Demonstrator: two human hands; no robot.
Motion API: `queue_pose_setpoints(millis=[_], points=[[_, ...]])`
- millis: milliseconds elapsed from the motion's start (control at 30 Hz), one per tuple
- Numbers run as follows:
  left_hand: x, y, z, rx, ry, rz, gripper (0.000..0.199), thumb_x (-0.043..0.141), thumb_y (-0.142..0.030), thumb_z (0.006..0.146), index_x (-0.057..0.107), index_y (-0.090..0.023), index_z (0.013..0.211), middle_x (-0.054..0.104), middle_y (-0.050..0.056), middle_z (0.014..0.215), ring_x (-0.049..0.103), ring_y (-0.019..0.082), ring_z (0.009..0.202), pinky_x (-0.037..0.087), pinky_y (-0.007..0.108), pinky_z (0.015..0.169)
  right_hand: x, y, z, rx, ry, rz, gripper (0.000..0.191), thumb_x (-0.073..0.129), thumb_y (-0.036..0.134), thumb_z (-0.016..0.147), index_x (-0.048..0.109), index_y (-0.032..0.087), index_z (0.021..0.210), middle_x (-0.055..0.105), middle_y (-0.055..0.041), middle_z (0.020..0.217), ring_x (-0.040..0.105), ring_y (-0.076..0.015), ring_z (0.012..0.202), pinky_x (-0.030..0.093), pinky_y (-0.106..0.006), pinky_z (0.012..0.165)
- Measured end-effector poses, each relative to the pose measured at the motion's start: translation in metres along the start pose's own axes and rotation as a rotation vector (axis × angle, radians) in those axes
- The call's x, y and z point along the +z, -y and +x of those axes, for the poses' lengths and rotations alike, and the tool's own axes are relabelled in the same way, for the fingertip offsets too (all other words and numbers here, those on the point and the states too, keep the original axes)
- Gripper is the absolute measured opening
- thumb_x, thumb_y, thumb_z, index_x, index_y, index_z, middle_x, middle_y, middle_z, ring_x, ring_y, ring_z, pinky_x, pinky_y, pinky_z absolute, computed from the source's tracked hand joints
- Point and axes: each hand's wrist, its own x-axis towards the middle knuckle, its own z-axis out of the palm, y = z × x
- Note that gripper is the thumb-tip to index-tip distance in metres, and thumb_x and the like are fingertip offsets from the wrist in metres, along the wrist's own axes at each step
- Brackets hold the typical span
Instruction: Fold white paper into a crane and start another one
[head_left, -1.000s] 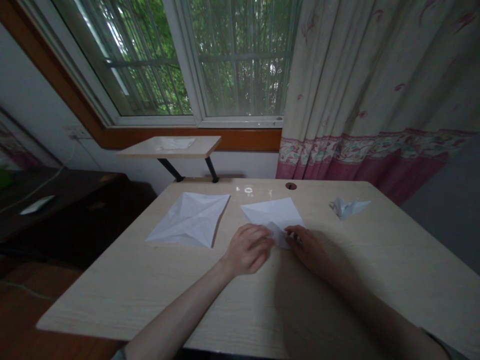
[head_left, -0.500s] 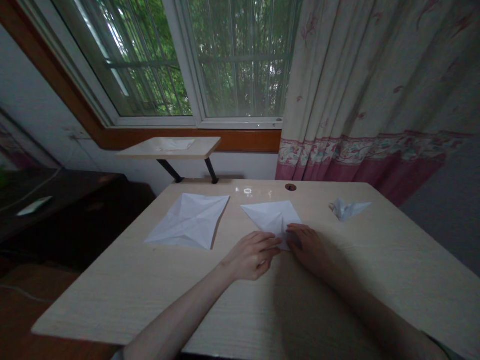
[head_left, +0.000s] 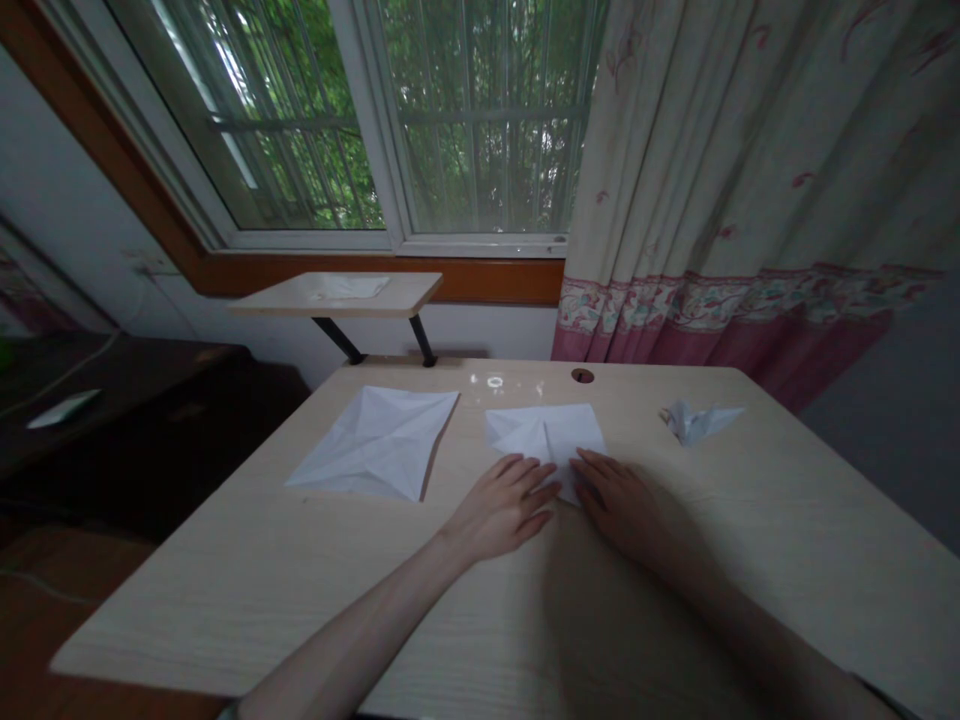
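A partly folded sheet of white paper [head_left: 574, 428] lies on the table in front of me, with a flap turned over on its left side. My left hand [head_left: 514, 500] rests flat on the sheet's near left part, fingers stretched out over it. On the near right part lies my right hand [head_left: 611, 495], its fingers extended and touching the paper. The fingers of both hands hide the sheet's near edge in places. Left of my hands is a larger white sheet [head_left: 379, 443], opened out and marked with creases.
A folded paper figure [head_left: 699, 422] sits on the right of the table [head_left: 420, 620]. At the back left, a small raised shelf [head_left: 416, 290] on black legs carries another paper [head_left: 356, 288]. A round cable hole [head_left: 582, 376] is near the far edge.
The left side of the folded sheet has been turned inward, so its pointed left corner is now a blunt edge. My left hand's fingers have spread and flattened on it.
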Motion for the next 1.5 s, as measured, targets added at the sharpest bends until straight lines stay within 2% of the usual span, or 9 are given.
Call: queue_pose_setpoints(millis=[133,367,667,800,900,1000,1100,1300,1500], points=[[0.001,0.002,0.0,-0.009,-0.003,0.014,0.033,0.052,-0.034,0.1,0.062,-0.019,0.128,0.061,0.008,0.136,0.055,0.026,0.121,0.039,0.045,0.108,-0.008,0.004,0.002,-0.002,0.028,-0.031,0.034,0.048,0.021,0.094,0.066,0.02,0.123,0.067,-0.012,0.129,0.064,-0.0281,0.115,0.051,-0.048,0.095],[0.001,0.005,-0.003,-0.038,-0.004,0.028,0.029,0.053,-0.028,0.099,0.063,-0.021,0.125,0.061,0.007,0.137,0.055,0.026,0.124,0.041,0.046,0.107,-0.02,0.006,0.004,-0.063,0.035,-0.053,0.03,0.051,0.019,0.094,0.072,0.025,0.115,0.07,-0.0084,0.123,0.067,-0.0266,0.107,0.051,-0.045,0.093],[0.003,0.01,-0.004,-0.074,-0.078,0.095,0.022,0.056,-0.03,0.098,0.069,-0.023,0.114,0.064,0.004,0.134,0.057,0.024,0.12,0.038,0.045,0.109,-0.029,0.014,0.005,-0.075,0.032,-0.025,0.022,0.055,0.022,0.094,0.073,0.022,0.106,0.074,-0.0086,0.11,0.068,-0.0253,0.098,0.053,-0.041,0.087],[0.004,0.01,-0.004,-0.075,-0.065,0.077,0.023,0.054,-0.03,0.098,0.069,-0.023,0.115,0.063,0.004,0.135,0.056,0.024,0.12,0.039,0.044,0.109,-0.02,0.011,0.003,-0.079,0.013,0.033,0.025,0.052,0.02,0.094,0.073,0.021,0.108,0.074,-0.0099,0.112,0.068,-0.0254,0.101,0.054,-0.043,0.09],[0.005,0.01,-0.004,-0.068,-0.039,0.055,0.025,0.053,-0.029,0.099,0.068,-0.022,0.117,0.062,0.005,0.136,0.056,0.024,0.122,0.037,0.045,0.11,-0.01,0.007,0.001,-0.101,-0.01,0.062,0.031,0.049,0.02,0.095,0.071,0.019,0.117,0.069,-0.0123,0.125,0.063,-0.0274,0.117,0.051,-0.048,0.099],[0.005,0.01,-0.004,-0.074,-0.018,0.024,0.026,0.054,-0.028,0.098,0.068,-0.023,0.119,0.06,0.005,0.139,0.054,0.025,0.124,0.036,0.047,0.111,-0.006,0.005,0.0,-0.111,0.024,0.064,0.036,0.046,0.018,0.096,0.067,0.018,0.124,0.063,-0.0123,0.135,0.059,-0.0262,0.125,0.05,-0.046,0.103],[0.004,0.01,-0.005,-0.077,-0.003,-0.017,0.026,0.054,-0.028,0.098,0.068,-0.025,0.12,0.058,0.005,0.141,0.053,0.025,0.126,0.036,0.047,0.111,-0.01,0.006,0.0,-0.11,0.065,0.04,0.035,0.047,0.018,0.095,0.067,0.019,0.124,0.065,-0.0115,0.133,0.061,-0.0258,0.123,0.05,-0.045,0.103],[0.005,0.009,-0.006,-0.065,0.017,-0.092,0.027,0.055,-0.032,0.097,0.07,-0.029,0.119,0.055,0.003,0.144,0.049,0.024,0.131,0.031,0.048,0.115,-0.027,0.015,0.004,-0.101,0.098,-0.058,0.026,0.053,0.012,0.091,0.073,0.02,0.106,0.073,-0.0083,0.115,0.068,-0.0243,0.101,0.056,-0.038,0.083],[0.003,0.009,-0.006,-0.06,0.083,-0.152,0.029,0.058,-0.037,0.096,0.069,-0.034,0.122,0.051,0.003,0.148,0.045,0.026,0.136,0.027,0.052,0.117,-0.034,0.021,0.003,-0.082,0.069,-0.158,0.019,0.053,0.013,0.092,0.07,0.02,0.09,0.073,-0.0076,0.095,0.067,-0.0209,0.087,0.049,-0.029,0.065]])
